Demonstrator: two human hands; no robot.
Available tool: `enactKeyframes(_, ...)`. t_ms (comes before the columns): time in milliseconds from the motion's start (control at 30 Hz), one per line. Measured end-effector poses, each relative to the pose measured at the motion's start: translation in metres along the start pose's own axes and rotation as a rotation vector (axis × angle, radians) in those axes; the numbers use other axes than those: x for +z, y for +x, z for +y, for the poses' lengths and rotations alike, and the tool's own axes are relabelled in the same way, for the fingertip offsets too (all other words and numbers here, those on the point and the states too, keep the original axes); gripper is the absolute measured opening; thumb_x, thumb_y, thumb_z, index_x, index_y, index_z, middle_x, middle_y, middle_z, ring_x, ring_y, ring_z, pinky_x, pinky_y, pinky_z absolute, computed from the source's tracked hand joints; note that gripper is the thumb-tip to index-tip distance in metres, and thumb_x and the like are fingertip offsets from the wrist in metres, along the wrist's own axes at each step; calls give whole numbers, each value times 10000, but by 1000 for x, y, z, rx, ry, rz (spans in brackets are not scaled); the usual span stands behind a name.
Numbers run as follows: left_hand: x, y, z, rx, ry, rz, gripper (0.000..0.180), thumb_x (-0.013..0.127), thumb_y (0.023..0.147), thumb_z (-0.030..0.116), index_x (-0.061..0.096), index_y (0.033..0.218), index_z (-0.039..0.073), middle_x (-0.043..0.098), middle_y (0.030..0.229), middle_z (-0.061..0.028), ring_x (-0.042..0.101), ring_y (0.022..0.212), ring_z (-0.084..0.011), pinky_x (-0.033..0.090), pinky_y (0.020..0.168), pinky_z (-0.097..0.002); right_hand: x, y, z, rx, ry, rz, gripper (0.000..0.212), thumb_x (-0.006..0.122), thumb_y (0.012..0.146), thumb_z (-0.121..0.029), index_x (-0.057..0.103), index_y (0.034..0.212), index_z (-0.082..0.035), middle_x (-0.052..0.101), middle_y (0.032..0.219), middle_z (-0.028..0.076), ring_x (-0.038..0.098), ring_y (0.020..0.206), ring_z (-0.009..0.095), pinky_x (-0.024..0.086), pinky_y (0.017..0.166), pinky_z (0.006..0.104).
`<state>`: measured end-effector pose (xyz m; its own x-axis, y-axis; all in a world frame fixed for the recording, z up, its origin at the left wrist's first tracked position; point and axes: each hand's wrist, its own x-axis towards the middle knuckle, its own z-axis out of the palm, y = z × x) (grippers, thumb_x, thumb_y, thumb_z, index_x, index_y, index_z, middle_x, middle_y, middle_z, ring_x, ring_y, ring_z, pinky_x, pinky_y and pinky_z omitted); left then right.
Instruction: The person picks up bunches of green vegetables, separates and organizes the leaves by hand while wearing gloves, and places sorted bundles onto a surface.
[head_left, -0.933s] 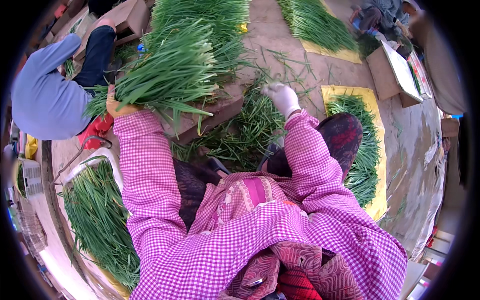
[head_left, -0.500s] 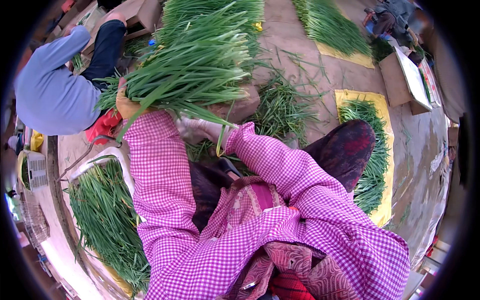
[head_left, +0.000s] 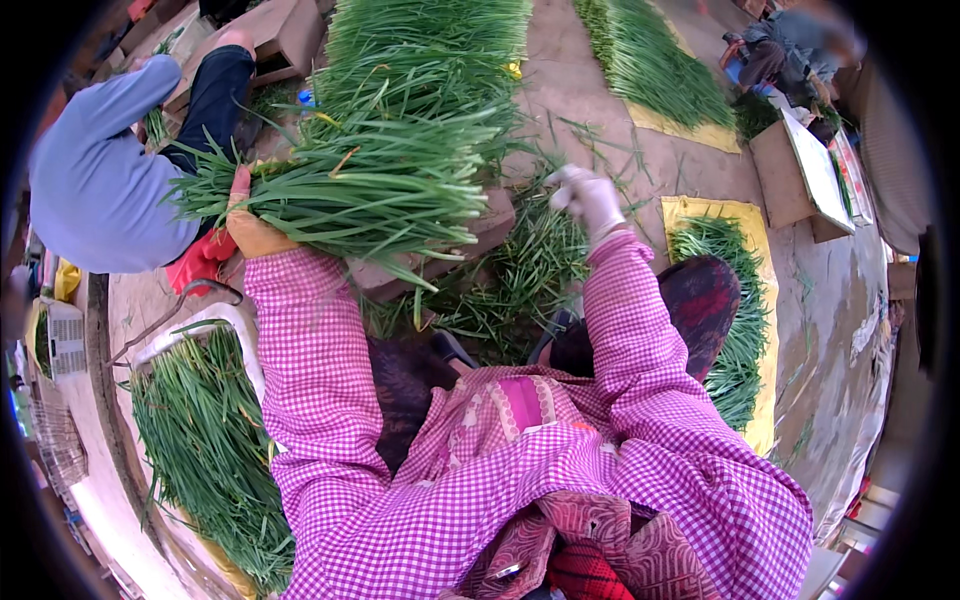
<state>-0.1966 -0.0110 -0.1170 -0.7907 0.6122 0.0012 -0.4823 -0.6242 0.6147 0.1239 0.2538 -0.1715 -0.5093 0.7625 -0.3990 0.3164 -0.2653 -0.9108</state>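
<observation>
A thick bunch of garlic chives [head_left: 385,190] lies sideways across a low wooden block [head_left: 490,225], pale cut ends to the right. At its left, leafy end, my left hand [head_left: 250,215], in an orange and pink glove, is closed round the blades. My right hand [head_left: 588,197], in a thin whitish glove, is apart from the bunch, to its right. Its fingers are loosely bent and spread, with nothing visible in them. Below it, loose green trimmings [head_left: 535,265] lie heaped on the floor between the block and my feet.
Chives fill a white crate [head_left: 250,345] at my left. Yellow sheets [head_left: 770,300] with chives lie on the right, and another chive pile [head_left: 430,40] lies beyond the bunch. A person in a blue-grey top [head_left: 110,180] sits close at left. A cardboard box [head_left: 785,175] stands far right.
My right hand has left the underside of the bunch and swung right and away over the trimmings. The bunch has come down lower onto the block, my left hand still gripping it.
</observation>
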Motion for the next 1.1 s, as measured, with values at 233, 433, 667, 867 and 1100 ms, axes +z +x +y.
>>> enactKeyframes(233, 30, -7, -27, -50, 205, -55, 266, 596, 852, 165, 607, 1014, -47, 640, 962, -156, 621, 889, -257, 519, 821, -415, 11, -16, -37, -378, 393, 195, 296, 503, 938, -302, 635, 965, -38, 620, 659, 5, 403, 448, 26, 299, 411, 178)
enactKeyframes(433, 31, 9, -47, -283, 193, -305, 501, 558, 897, 177, 398, 1320, -38, 411, 1383, -193, 449, 1240, -275, 389, 1015, -444, 77, -18, -36, -1110, -573, -199, 205, 578, 886, -230, 671, 1046, -142, 678, 813, 51, 627, 631, 163, 490, 631, 233)
enactKeyframes(667, 43, -15, -39, -280, 37, -455, 295, 556, 908, 216, 527, 1144, 41, 518, 1179, -146, 489, 1117, -293, 356, 1016, -490, 85, -56, -62, -661, -966, -515, 380, 570, 857, -372, 608, 1167, -156, 689, 900, 40, 651, 836, 199, 512, 763, 323)
enactKeyframes(867, 34, -10, -22, -192, 67, -535, 238, 479, 959, 283, 448, 788, 121, 368, 690, 14, 408, 733, -157, 318, 960, -397, 59, -40, -23, -1233, -1166, -401, 435, 646, 689, -216, 633, 1122, -172, 594, 1183, 3, 652, 849, 180, 537, 713, 305)
enactKeyframes(1100, 22, -7, -14, -173, 75, -649, 301, 430, 979, 313, 365, 732, 154, 290, 668, 40, 324, 653, -114, 321, 887, -356, 3, -36, -4, -285, -652, -194, 291, 548, 833, -276, 635, 1057, -113, 658, 1060, 62, 652, 844, 203, 504, 755, 310)
